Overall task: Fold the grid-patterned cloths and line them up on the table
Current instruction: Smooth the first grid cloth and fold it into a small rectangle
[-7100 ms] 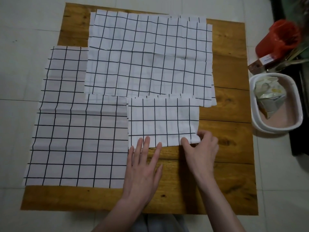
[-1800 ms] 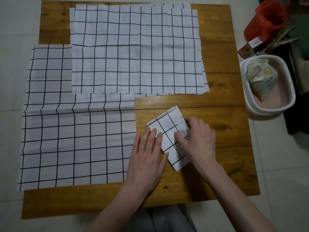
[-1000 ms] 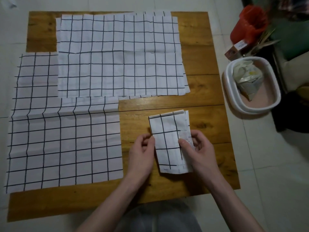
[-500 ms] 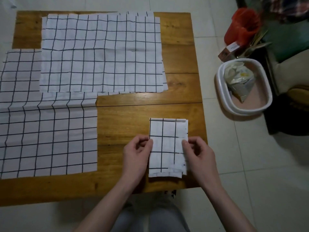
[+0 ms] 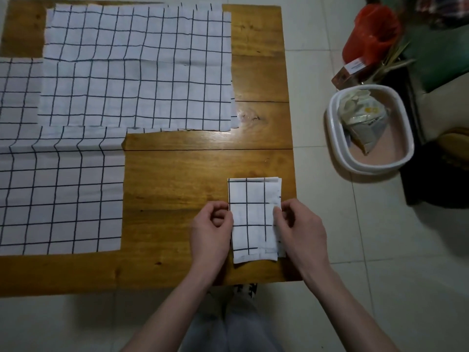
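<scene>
Lower right of frame: small folded white grid-patterned cloth (image 5: 255, 219) lies flat near the right front corner of the brown wooden bench (image 5: 177, 184), long axis running away from the person. It sits between both hands. Left hand (image 5: 212, 231) fingers curled, pinching its left edge; right hand (image 5: 300, 231) fingers pinching its right edge. Both equally near. Further, left and upper left: two large unfolded grid-patterned cloths (image 5: 137, 69), overlapping, not yet folded.

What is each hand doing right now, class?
Left hand: pinches the folded cloth at its left edge.
Right hand: pinches the same cloth's right edge.
</scene>
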`<state>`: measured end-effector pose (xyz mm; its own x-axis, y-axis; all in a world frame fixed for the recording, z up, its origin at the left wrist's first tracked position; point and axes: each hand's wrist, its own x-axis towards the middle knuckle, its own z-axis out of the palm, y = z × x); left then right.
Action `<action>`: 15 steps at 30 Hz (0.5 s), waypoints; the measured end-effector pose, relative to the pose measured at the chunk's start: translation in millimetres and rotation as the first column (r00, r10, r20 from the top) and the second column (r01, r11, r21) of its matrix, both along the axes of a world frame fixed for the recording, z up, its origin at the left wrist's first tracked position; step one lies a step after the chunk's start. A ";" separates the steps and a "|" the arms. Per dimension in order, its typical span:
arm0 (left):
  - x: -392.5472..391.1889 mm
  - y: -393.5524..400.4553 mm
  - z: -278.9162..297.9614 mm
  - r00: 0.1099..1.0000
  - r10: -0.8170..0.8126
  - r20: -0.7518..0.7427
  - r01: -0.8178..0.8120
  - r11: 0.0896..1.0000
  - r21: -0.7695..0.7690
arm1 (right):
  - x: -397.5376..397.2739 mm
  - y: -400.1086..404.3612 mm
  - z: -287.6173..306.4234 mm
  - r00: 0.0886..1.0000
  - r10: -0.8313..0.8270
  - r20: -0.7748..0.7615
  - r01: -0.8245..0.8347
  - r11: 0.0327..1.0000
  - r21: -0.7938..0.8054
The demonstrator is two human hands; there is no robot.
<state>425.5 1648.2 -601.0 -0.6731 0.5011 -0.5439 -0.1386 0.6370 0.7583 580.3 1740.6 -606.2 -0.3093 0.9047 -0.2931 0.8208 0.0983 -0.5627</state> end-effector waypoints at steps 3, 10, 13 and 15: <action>2.7 0.6 -4.2 0.993 -0.044 -0.106 0.041 0.999 -0.029 | 0.2 1.6 -6.1 0.998 0.041 0.058 -0.045 0.996 0.079; 6.1 1.9 -5.5 0.935 -0.191 -0.300 0.183 0.982 -0.055 | -1.2 -0.1 -12.5 0.995 0.027 0.099 -0.042 0.987 0.154; 5.3 3.5 -7.1 0.906 -0.246 -0.344 0.215 0.968 -0.125 | -0.7 1.8 -11.5 0.992 0.000 0.124 -0.015 0.993 0.119; 6.7 5.1 -4.1 0.905 -0.260 -0.336 0.219 0.963 -0.155 | -0.9 2.6 -5.6 0.994 -0.007 0.111 -0.003 0.995 0.096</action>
<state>432.2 1653.3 -605.0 -0.6975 0.6214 -0.3569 0.2904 0.7004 0.6520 579.5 1743.1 -611.8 -0.2779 0.9308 -0.2374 0.8779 0.1458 -0.4561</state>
